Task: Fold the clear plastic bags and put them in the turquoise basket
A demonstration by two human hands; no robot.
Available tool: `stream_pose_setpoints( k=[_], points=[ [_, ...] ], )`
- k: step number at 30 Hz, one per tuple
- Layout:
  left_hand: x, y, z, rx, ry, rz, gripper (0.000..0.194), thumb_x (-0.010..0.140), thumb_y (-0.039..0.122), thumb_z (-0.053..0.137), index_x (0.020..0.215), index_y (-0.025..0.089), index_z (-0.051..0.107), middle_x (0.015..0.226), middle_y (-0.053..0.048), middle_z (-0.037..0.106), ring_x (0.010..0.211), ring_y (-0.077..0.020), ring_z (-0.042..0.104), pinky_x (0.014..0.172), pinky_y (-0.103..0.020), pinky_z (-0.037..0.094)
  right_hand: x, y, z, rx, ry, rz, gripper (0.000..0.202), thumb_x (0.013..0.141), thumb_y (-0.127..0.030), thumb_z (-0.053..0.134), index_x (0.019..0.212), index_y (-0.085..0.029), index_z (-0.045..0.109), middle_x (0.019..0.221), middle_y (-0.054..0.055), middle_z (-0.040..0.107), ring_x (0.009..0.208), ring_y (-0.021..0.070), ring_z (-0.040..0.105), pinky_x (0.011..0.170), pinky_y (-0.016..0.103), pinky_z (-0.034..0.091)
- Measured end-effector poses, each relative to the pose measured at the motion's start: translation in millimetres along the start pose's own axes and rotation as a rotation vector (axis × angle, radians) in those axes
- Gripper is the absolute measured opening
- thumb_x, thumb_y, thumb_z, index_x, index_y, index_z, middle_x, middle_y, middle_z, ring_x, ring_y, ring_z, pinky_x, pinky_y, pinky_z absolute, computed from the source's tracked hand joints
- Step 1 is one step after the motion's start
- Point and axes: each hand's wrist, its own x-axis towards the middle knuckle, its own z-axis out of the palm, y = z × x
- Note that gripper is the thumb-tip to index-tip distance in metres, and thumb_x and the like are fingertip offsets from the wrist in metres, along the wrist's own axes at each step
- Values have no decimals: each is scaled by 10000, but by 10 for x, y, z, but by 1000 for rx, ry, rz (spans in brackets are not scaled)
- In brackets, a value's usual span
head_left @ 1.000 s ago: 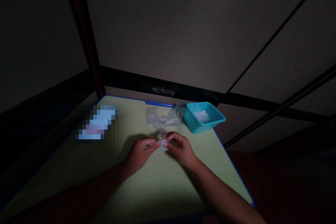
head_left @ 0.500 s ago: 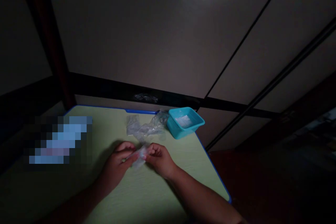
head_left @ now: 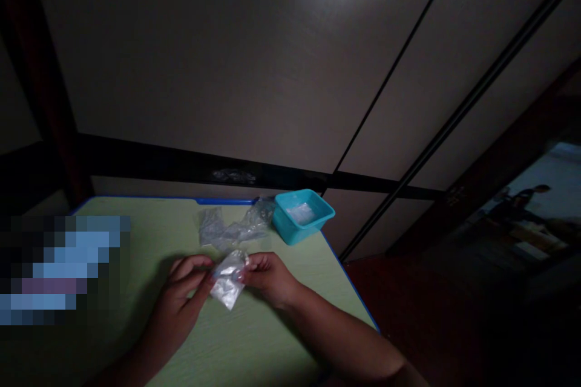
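Note:
Between my two hands is a small clear plastic bag (head_left: 229, 281), shiny and crinkled, above the green table. My left hand (head_left: 184, 290) pinches its left edge between thumb and fingers. On the other side, my right hand (head_left: 270, 278) grips the bag's upper right edge with thumb and forefinger. Just beyond them, crumpled clear plastic bags (head_left: 231, 233) lie on the table. They reach to the side of a turquoise basket (head_left: 295, 231), in which some clear plastic packaging (head_left: 300, 213) lies. What the held bag contains, if anything, cannot be made out.
The green table (head_left: 254, 344) has a blue edge and stands by a wall of dark panels (head_left: 204, 60). A pixelated blue patch (head_left: 68, 263) covers something at the left. At the far right, a person (head_left: 526, 196) shows in the distance.
The bag between my hands has spread out and shows more of its surface. My hands have moved slightly apart. The whole view has shifted, so the table and basket sit further left.

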Motion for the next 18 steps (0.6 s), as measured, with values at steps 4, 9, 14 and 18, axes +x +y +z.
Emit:
stream_pose_setpoints(
  k=[4,9,14,18],
  points=[
    [31,-20,6,-3,0,-46,409,908,538,472,820,226,720,856,-38,667,848,-195,610,764,-296,493,126,-576,-414,-348,175,-152,464,535,-579,804,643,-172,610,682,12,634,644,135,556,695,299,455],
    [52,-24,31,-37,-26,-92,458,894,585,454,787,229,722,810,-35,664,811,-191,620,743,-293,498,411,-1251,-1189,-742,451,-55,370,667,-476,769,685,-148,599,694,11,629,688,139,580,676,266,467],
    [51,-42,59,-40,-39,-132,488,887,609,439,742,234,715,797,-38,661,808,-199,620,745,-303,505,659,-1389,-1739,-1008,600,200,263,909,-347,595,1051,-126,618,1030,54,637,880,181,628,762,354,536],
    [52,-73,56,-31,-55,-131,488,896,594,432,750,236,729,808,-40,658,820,-201,613,746,-307,506,810,-1352,-1907,-1153,633,352,345,923,-337,579,1211,-148,560,1202,95,582,1015,219,606,847,418,528]
  ],
)
